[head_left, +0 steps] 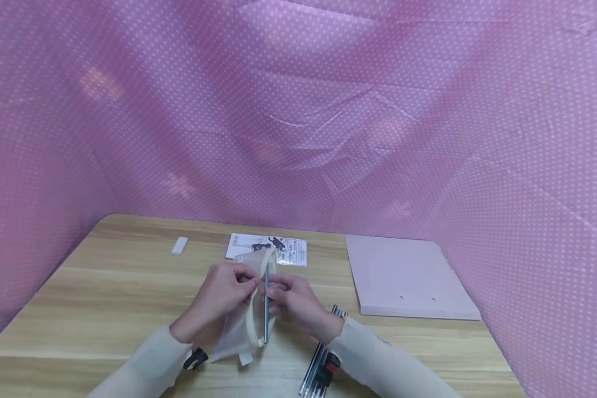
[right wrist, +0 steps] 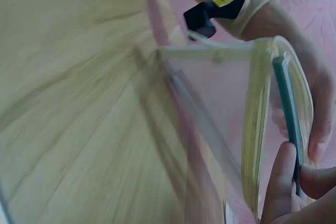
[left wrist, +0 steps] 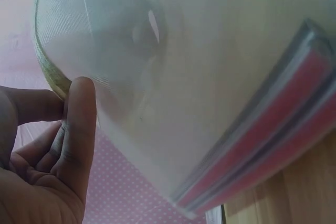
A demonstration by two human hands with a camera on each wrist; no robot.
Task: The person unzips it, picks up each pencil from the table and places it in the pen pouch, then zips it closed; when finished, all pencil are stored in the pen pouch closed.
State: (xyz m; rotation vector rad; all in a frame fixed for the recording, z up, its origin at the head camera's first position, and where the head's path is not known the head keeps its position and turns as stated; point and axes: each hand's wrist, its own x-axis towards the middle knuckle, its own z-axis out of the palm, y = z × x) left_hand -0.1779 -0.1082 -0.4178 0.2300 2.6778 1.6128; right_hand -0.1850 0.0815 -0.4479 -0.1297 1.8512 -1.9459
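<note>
A see-through mesh pouch (head_left: 231, 331) with a pale yellow zip edge stands on the table, its mouth gaping to the right. My left hand (head_left: 226, 290) pinches the zip edge between thumb and finger. In my right hand (head_left: 296, 304), a slim teal stick (head_left: 266, 315), pencil-like, is pinched at the pouch mouth; the right wrist view shows this teal stick (right wrist: 287, 111) between the two zip edges. Through the mesh, the left wrist view shows pink-and-grey sticks (left wrist: 262, 129) at the pouch's bottom. Exactly what kind of sticks these are cannot be told.
Beneath my right forearm lie several slim, shiny sticks (head_left: 310, 370), partly hidden by the black wrist camera. Behind the pouch is a printed packet (head_left: 293, 251) with black cat drawings. A white block (head_left: 179, 246) lies back left, and a flat pale pink board or box (head_left: 408, 276) back right.
</note>
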